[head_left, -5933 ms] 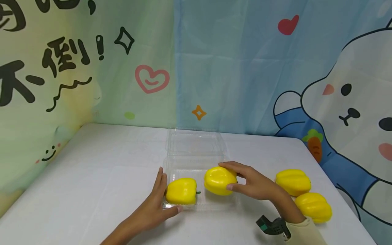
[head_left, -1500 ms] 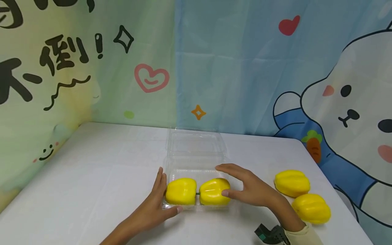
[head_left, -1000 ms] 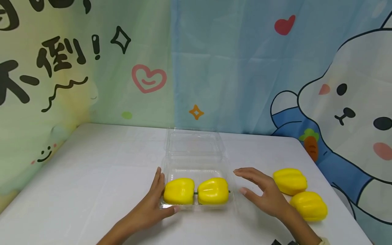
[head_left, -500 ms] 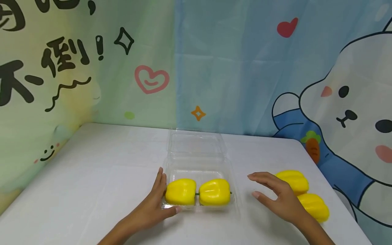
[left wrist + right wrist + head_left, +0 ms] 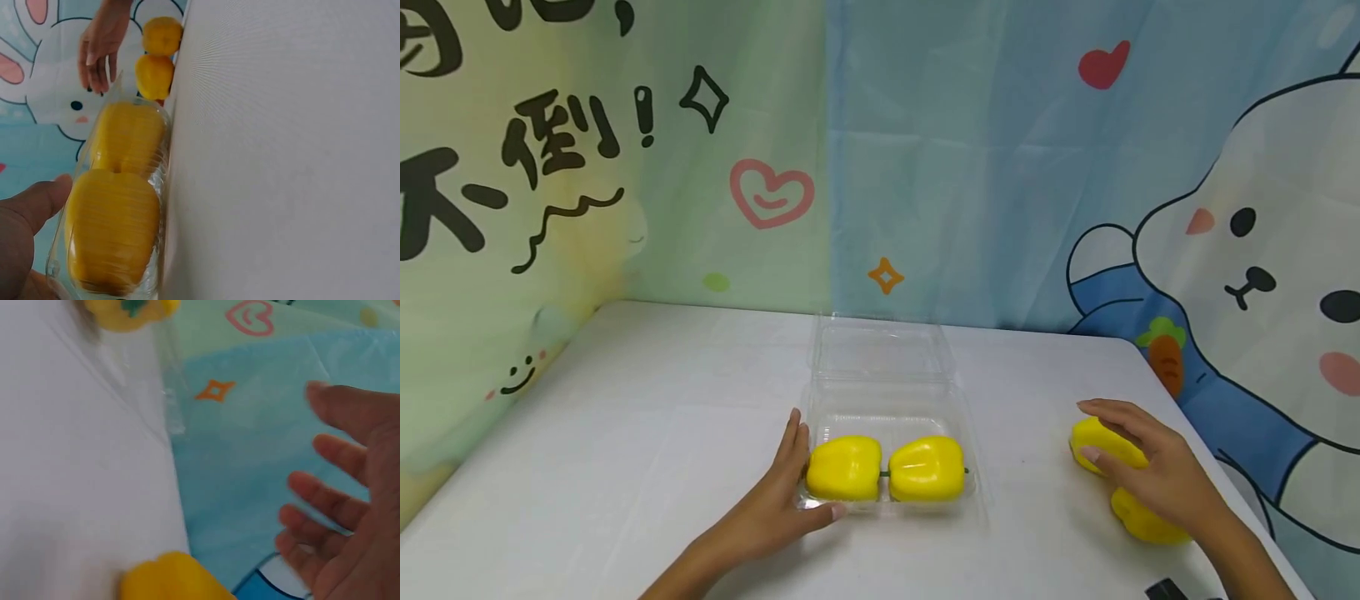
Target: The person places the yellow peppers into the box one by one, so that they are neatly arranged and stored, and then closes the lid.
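Note:
Two yellow bell peppers, a left one and a right one, lie side by side in the front of a clear plastic clamshell box. My left hand rests against the box's left front corner, its fingers straight and thumb along the front edge. On the right, my right hand hovers over two more bell peppers, a farther one and a nearer one, partly covering both. In the right wrist view its fingers are spread and hold nothing.
The box's lid lies folded back toward the far edge of the white table. A printed cloth backdrop stands behind the table. A dark device piece shows by the right forearm.
The right hand set the second pepper in the box beside the first, let go, and moved right to the loose peppers. The left hand has stayed at the box.

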`<state>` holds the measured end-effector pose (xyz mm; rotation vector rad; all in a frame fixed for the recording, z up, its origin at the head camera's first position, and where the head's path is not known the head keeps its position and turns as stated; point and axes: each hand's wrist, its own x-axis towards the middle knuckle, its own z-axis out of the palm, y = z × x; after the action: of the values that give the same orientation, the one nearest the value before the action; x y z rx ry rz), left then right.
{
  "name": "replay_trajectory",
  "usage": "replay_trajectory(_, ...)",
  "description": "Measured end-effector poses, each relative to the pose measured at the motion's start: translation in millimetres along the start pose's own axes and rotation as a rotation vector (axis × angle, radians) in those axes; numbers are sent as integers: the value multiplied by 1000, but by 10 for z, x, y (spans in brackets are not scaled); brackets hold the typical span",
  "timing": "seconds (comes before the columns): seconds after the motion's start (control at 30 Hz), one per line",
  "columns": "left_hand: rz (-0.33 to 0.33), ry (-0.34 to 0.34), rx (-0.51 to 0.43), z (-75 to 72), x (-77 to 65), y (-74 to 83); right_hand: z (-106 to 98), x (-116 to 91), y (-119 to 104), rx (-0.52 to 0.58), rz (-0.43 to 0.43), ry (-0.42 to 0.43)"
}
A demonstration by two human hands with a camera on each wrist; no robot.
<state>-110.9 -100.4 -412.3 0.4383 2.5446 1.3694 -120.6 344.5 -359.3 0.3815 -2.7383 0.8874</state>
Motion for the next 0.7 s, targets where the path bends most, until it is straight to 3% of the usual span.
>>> replay_trajectory(0.2, 2, 0, -17, 4, -13, -25, -177, 12, 167, -55, 95, -53)
replay_trajectory(0.4, -1, -3, -24, 18, -9, -20, -279, 3, 341, -24, 158, -111)
replay_trajectory(0.6, 5, -7, -32, 10, -12, -13, -267, 19, 504, -74, 183, -241)
replay_trajectory(0.7, 4, -9, -31, 2, -11, -10, -229, 28, 564, -44, 170, -232)
